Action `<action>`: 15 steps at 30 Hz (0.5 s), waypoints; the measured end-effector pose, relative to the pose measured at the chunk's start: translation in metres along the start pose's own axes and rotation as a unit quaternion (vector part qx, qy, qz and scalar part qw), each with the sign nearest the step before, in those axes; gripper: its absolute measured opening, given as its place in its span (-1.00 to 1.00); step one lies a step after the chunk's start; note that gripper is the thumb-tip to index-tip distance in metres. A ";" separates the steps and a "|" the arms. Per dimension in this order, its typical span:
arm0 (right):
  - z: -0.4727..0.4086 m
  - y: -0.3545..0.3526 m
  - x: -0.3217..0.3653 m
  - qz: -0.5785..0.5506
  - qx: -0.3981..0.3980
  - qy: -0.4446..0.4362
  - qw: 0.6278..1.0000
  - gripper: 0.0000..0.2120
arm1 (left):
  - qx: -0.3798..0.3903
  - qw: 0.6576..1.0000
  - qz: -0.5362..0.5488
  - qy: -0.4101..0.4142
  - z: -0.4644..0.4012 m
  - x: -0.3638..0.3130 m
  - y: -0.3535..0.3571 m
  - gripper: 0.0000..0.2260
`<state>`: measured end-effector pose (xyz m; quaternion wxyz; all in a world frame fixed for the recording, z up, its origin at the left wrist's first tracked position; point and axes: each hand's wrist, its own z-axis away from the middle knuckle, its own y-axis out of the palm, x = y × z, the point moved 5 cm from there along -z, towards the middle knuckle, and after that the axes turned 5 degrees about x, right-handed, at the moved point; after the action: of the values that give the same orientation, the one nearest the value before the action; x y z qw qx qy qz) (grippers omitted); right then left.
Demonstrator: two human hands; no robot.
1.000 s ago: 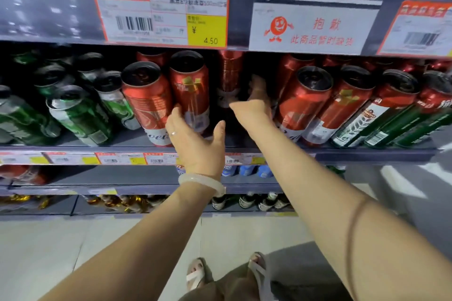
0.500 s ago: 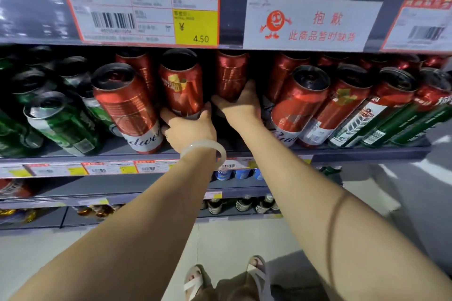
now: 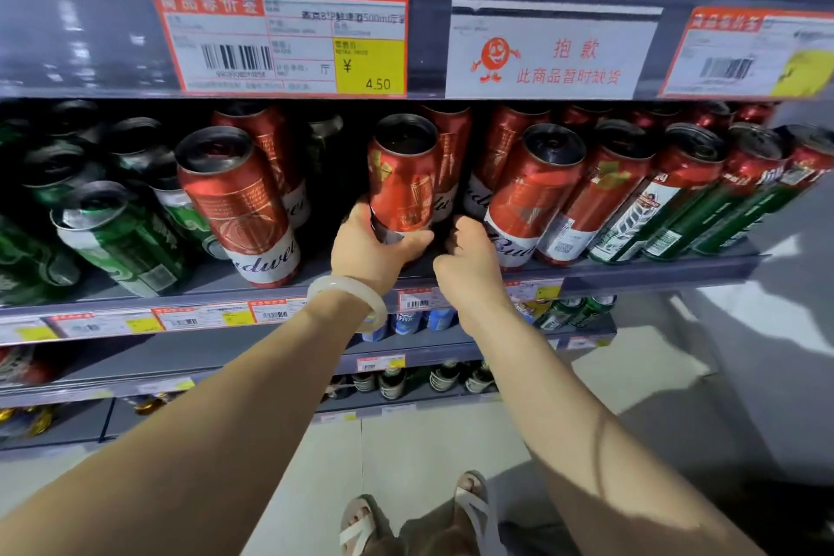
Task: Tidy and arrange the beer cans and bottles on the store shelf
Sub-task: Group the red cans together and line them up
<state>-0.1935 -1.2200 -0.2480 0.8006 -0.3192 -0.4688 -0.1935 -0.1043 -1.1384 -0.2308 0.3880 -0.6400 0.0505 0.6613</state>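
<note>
My left hand (image 3: 370, 248), a pale bangle on its wrist, grips the base of a red beer can (image 3: 401, 176) at the middle of the shelf (image 3: 632, 273). The can is tilted towards me. My right hand (image 3: 469, 260) sits just right of it with fingers curled, at the foot of a red Budweiser can (image 3: 449, 158) standing behind. Whether those fingers hold that rear can is hidden. More red Budweiser cans (image 3: 239, 203) (image 3: 528, 194) lean on either side.
Green cans (image 3: 117, 235) fill the shelf's left end, and red-and-green cans (image 3: 668, 194) line the right. The upper shelf edge carries price tags (image 3: 280, 43) just above the can tops. Lower shelves hold bottles (image 3: 392, 381). My sandalled feet stand on the tiled floor (image 3: 415, 456).
My left hand has brought the red can forward and to the right. My right hand has drawn back from the rear can's side down to the shelf front, fingers now curled.
</note>
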 end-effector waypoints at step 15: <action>0.023 -0.038 -0.014 0.125 -0.105 -0.045 0.986 -0.81 | 0.080 0.996 0.037 0.026 0.001 -0.013 0.049 -0.42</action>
<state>-0.2380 -1.2313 -0.2393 0.7584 -0.4662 -0.4379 -0.1255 -0.1351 -1.1776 -0.2405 0.4119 -0.6213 0.1370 0.6524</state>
